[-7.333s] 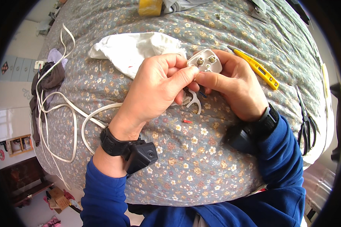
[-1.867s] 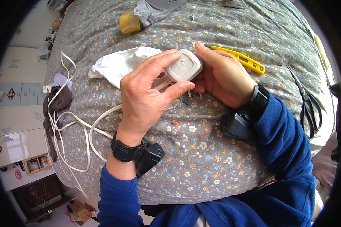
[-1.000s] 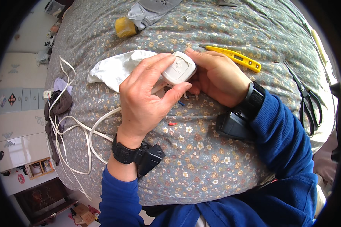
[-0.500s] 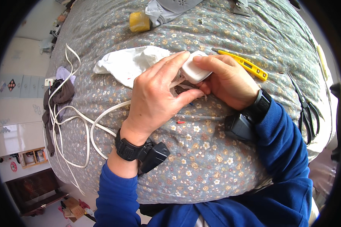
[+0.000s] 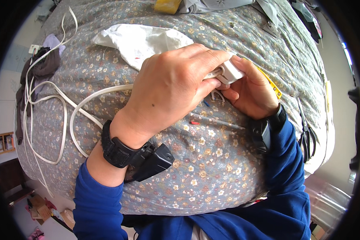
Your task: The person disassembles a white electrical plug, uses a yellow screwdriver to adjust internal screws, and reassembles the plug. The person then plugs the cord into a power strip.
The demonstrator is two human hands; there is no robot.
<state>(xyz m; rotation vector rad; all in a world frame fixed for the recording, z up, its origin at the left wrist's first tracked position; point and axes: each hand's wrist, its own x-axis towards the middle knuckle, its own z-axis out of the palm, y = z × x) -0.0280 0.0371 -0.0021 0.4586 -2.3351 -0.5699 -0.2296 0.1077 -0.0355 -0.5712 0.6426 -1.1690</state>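
Both my hands meet around a small white plastic housing (image 5: 233, 73) with rounded edges, above a flower-patterned cloth cover (image 5: 212, 168). My right hand (image 5: 254, 90) grips it from the right, thumb on top. My left hand (image 5: 168, 86) is closed at its cable end, thumb and fingers around the white cable (image 5: 213, 74) where it enters. The long cable trails away left in loose loops. Under the fingers lie a white curled scrap (image 5: 217, 96) and a small blue piece (image 5: 206, 103). A red scrap (image 5: 195, 123) is closer to me. My left fingers partly hide the housing.
A crumpled white cloth (image 5: 142, 39) lies beyond my left hand. Right of my right hand are a yellow pen-shaped tool (image 5: 274, 86), partly covered, and black scissors (image 5: 307, 138). Grey fabric (image 5: 216, 5) and a yellow roll (image 5: 167, 5) are at the far edge.
Both hands have shifted right with the housing in the picture, and the housing has tilted so its cable end shows more. My view has moved; the surroundings sit higher and further left.
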